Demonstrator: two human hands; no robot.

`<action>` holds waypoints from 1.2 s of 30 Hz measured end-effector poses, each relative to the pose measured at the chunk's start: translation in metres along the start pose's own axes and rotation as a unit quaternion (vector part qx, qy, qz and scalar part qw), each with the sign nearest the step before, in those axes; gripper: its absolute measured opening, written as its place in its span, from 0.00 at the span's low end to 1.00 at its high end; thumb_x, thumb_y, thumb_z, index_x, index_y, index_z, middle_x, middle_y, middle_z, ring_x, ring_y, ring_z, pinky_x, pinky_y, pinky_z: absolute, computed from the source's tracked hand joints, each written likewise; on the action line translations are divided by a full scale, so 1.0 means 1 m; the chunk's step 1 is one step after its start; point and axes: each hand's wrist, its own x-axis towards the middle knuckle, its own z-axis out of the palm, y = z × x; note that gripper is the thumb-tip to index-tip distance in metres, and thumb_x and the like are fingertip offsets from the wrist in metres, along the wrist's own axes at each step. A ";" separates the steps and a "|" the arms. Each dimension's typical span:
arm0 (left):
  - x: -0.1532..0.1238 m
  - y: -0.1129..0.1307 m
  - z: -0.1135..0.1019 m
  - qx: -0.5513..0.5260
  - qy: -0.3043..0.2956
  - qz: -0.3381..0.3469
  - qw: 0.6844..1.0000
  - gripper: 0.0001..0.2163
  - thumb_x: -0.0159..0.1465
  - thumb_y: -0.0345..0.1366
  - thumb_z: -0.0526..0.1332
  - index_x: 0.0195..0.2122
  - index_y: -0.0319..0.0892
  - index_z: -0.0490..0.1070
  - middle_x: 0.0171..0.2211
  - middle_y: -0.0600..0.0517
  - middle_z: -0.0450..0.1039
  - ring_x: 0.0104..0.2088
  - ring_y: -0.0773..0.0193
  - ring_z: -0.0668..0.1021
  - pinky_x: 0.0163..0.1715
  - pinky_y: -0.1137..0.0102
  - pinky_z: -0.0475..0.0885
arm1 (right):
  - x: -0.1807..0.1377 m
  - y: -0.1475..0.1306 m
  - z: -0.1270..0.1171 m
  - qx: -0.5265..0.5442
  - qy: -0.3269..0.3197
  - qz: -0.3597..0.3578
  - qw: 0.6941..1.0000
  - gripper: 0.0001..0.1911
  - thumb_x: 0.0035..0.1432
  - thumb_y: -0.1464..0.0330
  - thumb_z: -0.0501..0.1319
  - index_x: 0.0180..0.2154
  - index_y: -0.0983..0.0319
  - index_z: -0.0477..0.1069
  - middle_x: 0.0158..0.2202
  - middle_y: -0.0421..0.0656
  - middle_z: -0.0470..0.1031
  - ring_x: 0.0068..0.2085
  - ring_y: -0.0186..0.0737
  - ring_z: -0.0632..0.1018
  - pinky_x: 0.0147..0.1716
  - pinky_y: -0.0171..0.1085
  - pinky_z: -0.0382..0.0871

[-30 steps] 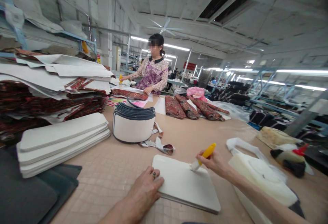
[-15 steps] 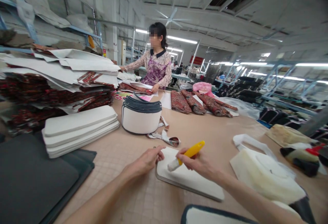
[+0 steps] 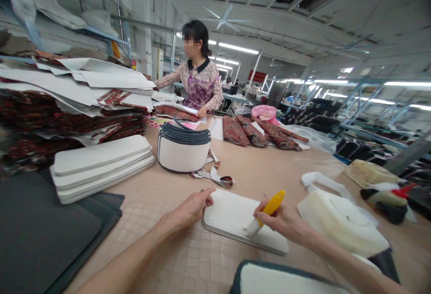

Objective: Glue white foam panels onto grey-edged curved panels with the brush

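Note:
A white rounded panel (image 3: 232,215) lies flat on the tan table (image 3: 269,173) in front of me. My left hand (image 3: 191,206) rests at the panel's far left corner, fingers curled onto its edge. My right hand (image 3: 278,220) is closed round a yellow-handled brush (image 3: 266,213), whose white tip touches the panel's near right part.
A stack of white panels (image 3: 101,166) lies at left over dark sheets (image 3: 40,231). A round stack of dark-rimmed pieces (image 3: 183,148) stands beyond. Rolled patterned fabric (image 3: 256,134) and a co-worker (image 3: 200,83) are at the far end. White foam (image 3: 340,222) sits at right.
The brush has moved from the panel's left part toward its near right side. My left hand stays at the far left corner. The view has shifted slightly.

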 end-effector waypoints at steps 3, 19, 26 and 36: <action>-0.001 0.007 -0.003 0.017 -0.001 -0.009 1.000 0.20 0.59 0.26 0.48 0.54 0.41 0.58 0.38 0.49 0.71 0.38 0.63 0.73 0.40 0.70 0.67 | -0.021 0.025 -0.031 -0.041 0.017 0.024 0.999 0.10 0.47 0.62 0.57 0.25 0.61 0.69 0.19 0.36 0.64 0.23 0.34 0.65 0.24 0.33 0.59; -0.022 0.041 -0.022 0.174 -0.073 -0.008 0.982 0.09 0.54 0.26 0.58 0.36 0.40 0.69 0.35 0.50 0.70 0.36 0.61 0.73 0.36 0.71 0.66 | -0.086 -0.030 -0.055 0.032 0.203 0.011 0.979 0.19 0.43 0.51 0.60 0.28 0.61 0.72 0.17 0.36 0.61 0.20 0.33 0.61 0.18 0.34 0.55; -0.018 0.043 -0.023 0.247 -0.105 0.034 0.963 0.03 0.55 0.28 0.60 0.31 0.41 0.69 0.34 0.50 0.70 0.35 0.60 0.72 0.34 0.71 0.66 | -0.111 -0.024 -0.060 0.054 0.215 0.012 0.975 0.17 0.46 0.54 0.62 0.32 0.60 0.74 0.19 0.37 0.64 0.22 0.34 0.65 0.21 0.33 0.61; -0.012 0.028 -0.018 0.264 -0.135 0.058 0.953 0.08 0.65 0.37 0.56 0.36 0.37 0.69 0.35 0.51 0.71 0.34 0.64 0.74 0.36 0.64 0.71 | -0.153 -0.026 -0.043 0.039 0.262 0.056 0.963 0.23 0.43 0.50 0.60 0.34 0.60 0.74 0.17 0.39 0.65 0.22 0.38 0.68 0.20 0.34 0.64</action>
